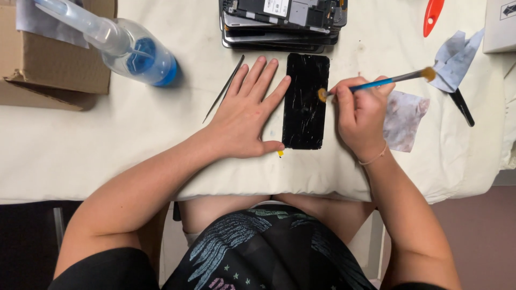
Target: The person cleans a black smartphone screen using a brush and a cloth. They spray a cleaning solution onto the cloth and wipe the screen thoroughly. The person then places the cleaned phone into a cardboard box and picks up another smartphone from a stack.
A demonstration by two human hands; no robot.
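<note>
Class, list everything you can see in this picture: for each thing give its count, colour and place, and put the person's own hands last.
Phone panel: one, black, scratched, table centre.
Brush: one, blue handle, tan bristles at both ends, in right hand, tip on panel.
Tweezers: one, dark, left of left hand.
Spray bottle: one, clear with blue, lying upper left.
Cardboard box: one, brown, far left.
Stack of phone parts: one, dark, top centre.
Cloth: one, stained white, beside right hand.
Table: one, cream cover.
Left hand: flat, touching panel's edge.
Right hand: fingers gripping brush.

Bright, even overhead light, soft shadows, sharp focus, slight wide-angle bowing at edges.
</note>
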